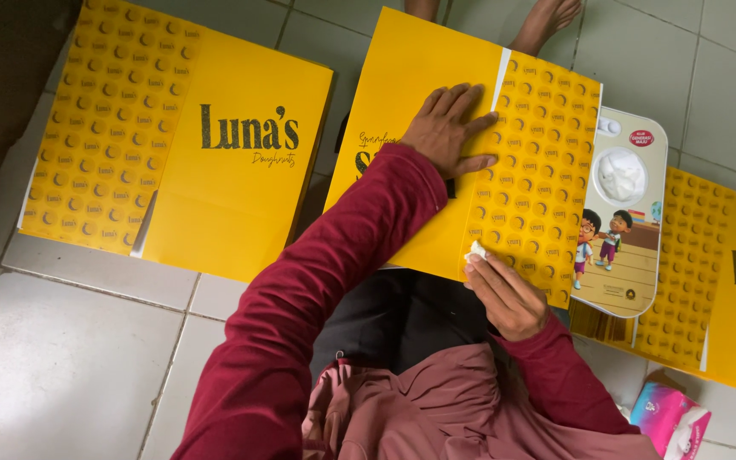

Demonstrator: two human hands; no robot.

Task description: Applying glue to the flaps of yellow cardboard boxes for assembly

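The dark red sleeve of the person is closest to us, and it runs up to the left hand. That hand is open and flat, with its fingers spread a little, and it presses down on the yellow cardboard sheet in the middle of the floor. The fingertips touch the flap with the round dots, which covers the right side of that sheet. The right hand is at the near edge of the dotted flap. It is closed in a narrow pinch on a small white wad, and the wad touches the cardboard there. Just beside the right edge of the sheet lies a flat tray with a cartoon picture of two children, and it has a round white cup part near its top. Another yellow sheet lies well apart on the left side of the tiled floor. More yellow cardboard lies on the right, partly under the tray. A pink packet sits near the bottom right corner of the floor. A bare foot shows at the far edge, past the middle sheet.
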